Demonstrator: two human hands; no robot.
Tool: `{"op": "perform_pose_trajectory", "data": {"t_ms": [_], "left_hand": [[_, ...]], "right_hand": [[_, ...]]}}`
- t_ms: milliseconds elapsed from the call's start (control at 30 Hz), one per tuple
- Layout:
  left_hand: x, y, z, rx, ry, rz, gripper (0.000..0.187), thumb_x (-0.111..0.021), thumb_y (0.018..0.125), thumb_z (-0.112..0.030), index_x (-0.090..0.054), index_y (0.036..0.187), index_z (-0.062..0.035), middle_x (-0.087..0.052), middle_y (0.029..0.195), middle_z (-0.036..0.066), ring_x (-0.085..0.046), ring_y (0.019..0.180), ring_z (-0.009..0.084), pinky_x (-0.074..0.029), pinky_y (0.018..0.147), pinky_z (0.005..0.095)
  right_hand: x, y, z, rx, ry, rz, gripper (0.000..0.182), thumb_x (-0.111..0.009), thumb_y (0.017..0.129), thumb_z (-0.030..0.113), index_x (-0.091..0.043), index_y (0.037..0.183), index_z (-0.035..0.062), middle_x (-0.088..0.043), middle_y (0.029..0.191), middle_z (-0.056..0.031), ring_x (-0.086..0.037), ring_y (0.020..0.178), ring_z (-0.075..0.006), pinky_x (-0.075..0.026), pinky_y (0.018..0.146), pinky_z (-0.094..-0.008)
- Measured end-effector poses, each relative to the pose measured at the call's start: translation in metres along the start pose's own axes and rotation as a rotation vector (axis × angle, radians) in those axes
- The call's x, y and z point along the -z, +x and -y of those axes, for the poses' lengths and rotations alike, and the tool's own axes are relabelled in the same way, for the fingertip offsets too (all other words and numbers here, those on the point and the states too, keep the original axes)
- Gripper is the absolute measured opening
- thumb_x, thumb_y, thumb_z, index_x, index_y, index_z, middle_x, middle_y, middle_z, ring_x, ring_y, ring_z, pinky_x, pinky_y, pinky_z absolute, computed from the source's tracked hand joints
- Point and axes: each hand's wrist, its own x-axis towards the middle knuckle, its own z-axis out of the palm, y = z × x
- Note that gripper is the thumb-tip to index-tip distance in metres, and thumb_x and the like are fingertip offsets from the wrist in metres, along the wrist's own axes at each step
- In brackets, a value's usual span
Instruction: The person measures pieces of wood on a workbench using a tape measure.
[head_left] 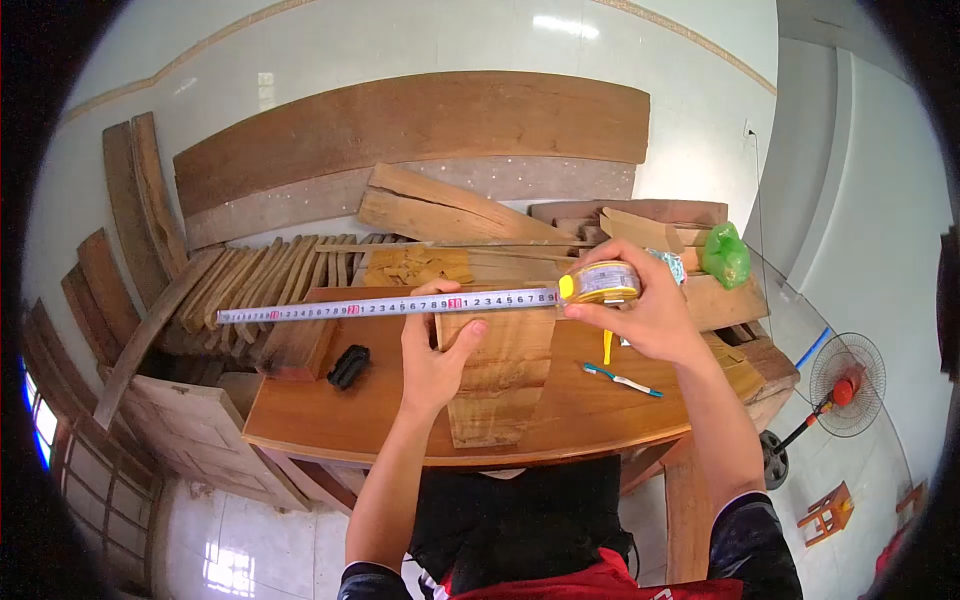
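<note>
My right hand [655,305] is closed around the yellow case of a tape measure [606,290]. Its long blade [340,309] is drawn out to the left, with numbers facing me, and crosses the top edge of a wooden board [500,385]. My left hand [432,350] grips the board's upper left edge, thumb on its face; some fingers show above the blade, the rest are hidden. The board tilts up over the table. A toothbrush-like, teal-and-white tool [622,380] and a small black object [348,367] lie on the table.
The brown table [400,425] has a curved front edge. Stacked wood slats [250,285] and planks [460,215] fill the back and left. A green plastic bag [726,255] sits at the back right. A fan [845,385] and a small stool [828,512] stand on the right.
</note>
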Motion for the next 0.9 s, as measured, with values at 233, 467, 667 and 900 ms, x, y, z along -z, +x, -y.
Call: {"op": "perform_pose_trajectory", "data": {"t_ms": [233,467,667,900], "left_hand": [[-0.003,-0.001,-0.008,0.005,0.041,-0.028,0.045,-0.075,0.085,-0.007,-0.052,0.123,-0.0041,-0.056,0.107,0.004,-0.053,0.098,0.0128,-0.045,0.088,0.0284],[-0.006,-0.002,-0.008,-0.021,0.069,-0.060,0.042,-0.074,0.086,-0.010,-0.054,0.122,-0.0034,-0.055,0.106,0.004,-0.052,0.097,0.0123,-0.043,0.088,0.0285],[-0.007,-0.003,-0.009,0.010,0.067,-0.060,0.043,-0.073,0.087,-0.014,-0.052,0.123,-0.0032,-0.054,0.107,0.004,-0.050,0.099,0.0133,-0.041,0.091,0.0296],[-0.007,-0.002,-0.010,-0.001,0.078,-0.060,0.042,-0.070,0.089,-0.022,-0.053,0.122,-0.0027,-0.053,0.111,0.006,-0.048,0.106,0.0165,-0.036,0.099,0.0327]], "right_hand": [[-0.001,-0.005,-0.009,0.086,0.011,0.023,0.039,-0.086,0.077,0.014,-0.061,0.105,0.0046,-0.069,0.100,-0.0047,-0.064,0.092,-0.0117,-0.051,0.080,-0.0280],[-0.004,-0.008,-0.006,0.143,-0.005,0.000,0.038,-0.084,0.077,0.008,-0.060,0.107,0.0044,-0.070,0.106,-0.0062,-0.066,0.099,-0.0146,-0.053,0.087,-0.0302],[-0.004,-0.009,-0.002,0.210,-0.116,-0.003,0.037,-0.083,0.077,0.005,-0.060,0.107,0.0048,-0.069,0.107,-0.0077,-0.067,0.101,-0.0182,-0.053,0.089,-0.0314],[-0.007,-0.009,-0.007,0.222,-0.091,-0.013,0.038,-0.083,0.077,0.004,-0.060,0.107,0.0052,-0.069,0.109,-0.0085,-0.067,0.102,-0.0195,-0.053,0.089,-0.0325]]}}
